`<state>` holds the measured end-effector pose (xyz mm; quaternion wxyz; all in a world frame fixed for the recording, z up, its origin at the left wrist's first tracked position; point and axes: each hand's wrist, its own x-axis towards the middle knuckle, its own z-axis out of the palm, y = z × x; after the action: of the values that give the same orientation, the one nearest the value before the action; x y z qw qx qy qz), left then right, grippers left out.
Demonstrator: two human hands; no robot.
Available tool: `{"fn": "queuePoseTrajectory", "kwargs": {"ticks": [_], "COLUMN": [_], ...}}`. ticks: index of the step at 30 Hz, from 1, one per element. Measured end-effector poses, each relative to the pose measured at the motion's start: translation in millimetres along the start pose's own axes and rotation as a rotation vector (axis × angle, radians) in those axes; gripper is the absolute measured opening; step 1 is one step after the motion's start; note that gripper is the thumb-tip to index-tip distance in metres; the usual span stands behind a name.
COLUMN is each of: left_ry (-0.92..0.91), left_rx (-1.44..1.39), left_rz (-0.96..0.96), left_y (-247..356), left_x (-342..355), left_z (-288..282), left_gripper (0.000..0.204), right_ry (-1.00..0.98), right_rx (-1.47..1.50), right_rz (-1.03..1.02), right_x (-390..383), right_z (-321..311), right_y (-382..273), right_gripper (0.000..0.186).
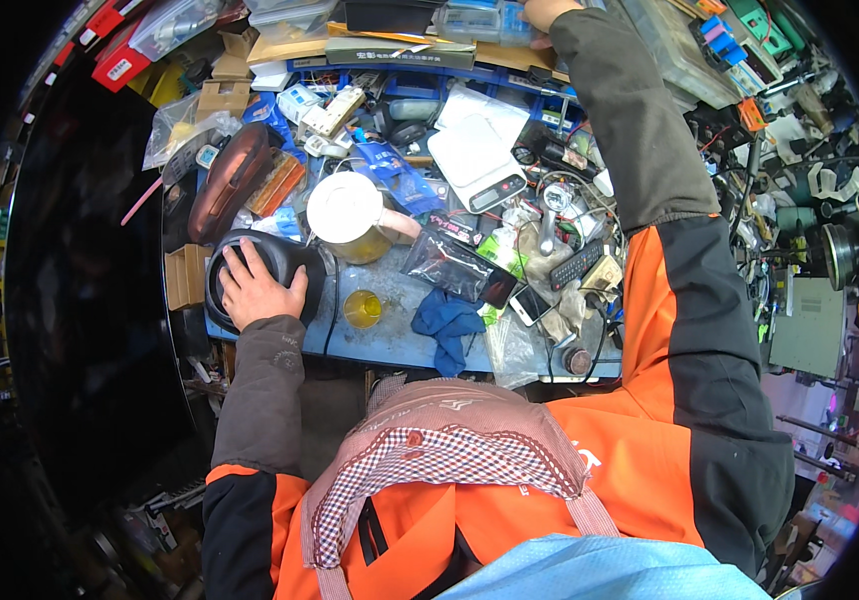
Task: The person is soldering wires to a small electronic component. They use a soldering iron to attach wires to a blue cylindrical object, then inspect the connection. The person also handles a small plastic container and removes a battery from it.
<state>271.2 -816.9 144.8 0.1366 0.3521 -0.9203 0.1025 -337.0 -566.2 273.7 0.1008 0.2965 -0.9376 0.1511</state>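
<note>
Left of centre, the left hand point(262, 292) rests, fingers spread, on a black rounded object point(295, 258), partly hiding it; the right hand point(548, 14) is cut off at the upper edge, grip unclear.

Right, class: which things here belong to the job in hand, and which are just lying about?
Likely part of the job:
black rounded object, under the left hand
possibly the plastic boxes, near the right hand

Apparently lying about:
white-lidded jug
yellow cup
blue cloth
phone
remote control
</note>
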Motion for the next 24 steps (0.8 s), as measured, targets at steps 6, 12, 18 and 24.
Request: {"fn": "queuePoseTrajectory", "kwargs": {"ticks": [6,12,18,24], "left_ry": [-0.016,0.004,0.009,-0.003], "left_rx": [0.039,0.017,0.02,0.064], "left_rz": [-0.058,-0.006,0.006,-0.001], "left_y": [-17,-6,-3,-3], "left_x": [-15,-5,-4,-7], "left_z": [-4,0,0,-3], "left_gripper": [0.108,0.108,0.108,0.109], "right_ry": [-0.34,0.223,0.508,0.447], "right_rx": [0.201,0.481,0.373,0.568], "right_rz": [0.217,0.185,0.042,-0.047], "right_x": [-32,-55,-129,-257], "right_z": [-35,7,6,-38], "right_y": [-95,-45,-39,-54], "right_gripper": [0.032,0.029,0.025,0.038]}}
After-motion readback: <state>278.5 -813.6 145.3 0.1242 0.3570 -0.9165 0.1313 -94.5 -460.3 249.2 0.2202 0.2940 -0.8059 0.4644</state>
